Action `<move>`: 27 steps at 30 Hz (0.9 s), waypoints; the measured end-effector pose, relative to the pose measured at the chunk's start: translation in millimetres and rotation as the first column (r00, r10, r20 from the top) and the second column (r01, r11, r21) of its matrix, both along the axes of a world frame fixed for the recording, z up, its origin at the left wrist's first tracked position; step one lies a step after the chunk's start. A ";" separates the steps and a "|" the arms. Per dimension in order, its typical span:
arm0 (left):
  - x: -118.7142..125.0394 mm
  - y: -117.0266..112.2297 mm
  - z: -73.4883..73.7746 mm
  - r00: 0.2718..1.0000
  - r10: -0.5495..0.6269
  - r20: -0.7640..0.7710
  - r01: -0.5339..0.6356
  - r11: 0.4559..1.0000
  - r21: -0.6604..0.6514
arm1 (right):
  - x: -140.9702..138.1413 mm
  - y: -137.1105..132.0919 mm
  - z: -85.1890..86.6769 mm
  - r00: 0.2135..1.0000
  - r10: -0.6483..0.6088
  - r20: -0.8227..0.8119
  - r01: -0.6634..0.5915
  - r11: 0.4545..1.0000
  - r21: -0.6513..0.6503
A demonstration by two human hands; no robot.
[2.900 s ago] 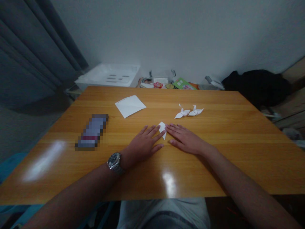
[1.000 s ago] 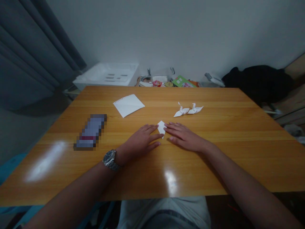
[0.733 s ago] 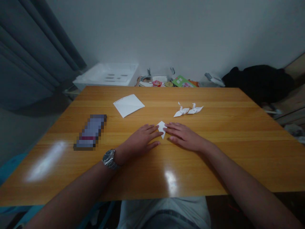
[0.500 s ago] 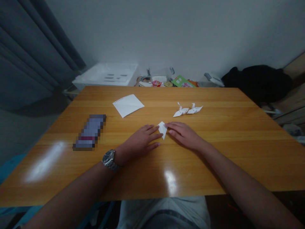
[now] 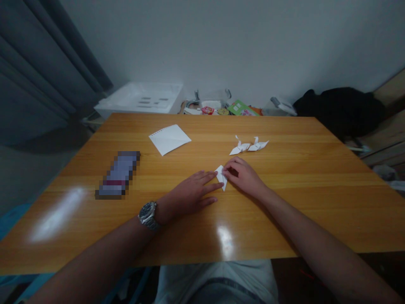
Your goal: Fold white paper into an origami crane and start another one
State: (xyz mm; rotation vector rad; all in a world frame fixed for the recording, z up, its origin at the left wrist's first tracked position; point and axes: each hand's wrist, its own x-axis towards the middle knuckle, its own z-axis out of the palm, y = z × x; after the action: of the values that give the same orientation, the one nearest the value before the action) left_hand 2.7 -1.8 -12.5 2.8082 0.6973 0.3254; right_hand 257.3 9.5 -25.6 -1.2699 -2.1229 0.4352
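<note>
A small piece of folded white paper (image 5: 222, 174), kite-shaped with its long point toward me, lies on the wooden table (image 5: 177, 236). My left hand (image 5: 196, 190), with a metal watch (image 5: 148, 213) on the wrist, rests flat with fingers spread, and its fingertips touch the paper's left side. On the right edge of the paper, my right hand (image 5: 242, 175) pinches with thumb and forefinger, its fingers curled. Behind the hands sit two folded paper cranes (image 5: 249, 146), close together.
A sheet of white paper (image 5: 170, 139) with a perforated edge lies at the far left. Nearer on that side is a blurred-out phone (image 5: 118, 175). Beyond the table's back edge stand a white plastic bin (image 5: 139, 97) and assorted items, including a green packet (image 5: 243, 108).
The folded paper has shifted slightly right and toward me, my left hand along with it. My right hand has gone from lying extended beside the paper to pinching its edge.
</note>
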 end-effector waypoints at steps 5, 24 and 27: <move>-0.9 0.7 -1.6 0.999 -0.033 0.026 0.032 0.999 0.025 | -2.9 1.5 -1.2 1.000 -0.023 -0.010 0.022 1.000 -0.021; 4.8 -9.3 3.6 1.000 0.004 -0.012 -0.003 0.999 0.046 | -1.8 3.6 -10.4 1.000 -0.028 -0.006 0.028 0.999 0.019; 5.3 -8.7 4.0 1.000 0.010 0.002 -0.010 0.999 0.049 | -1.1 3.4 -9.5 0.999 -0.025 -0.019 0.026 1.000 0.011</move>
State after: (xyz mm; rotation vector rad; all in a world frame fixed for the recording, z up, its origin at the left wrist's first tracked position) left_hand 8.0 -10.6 -8.5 2.8515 0.7129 0.3514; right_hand 256.3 12.9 -35.1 -1.2801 -2.0882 0.4219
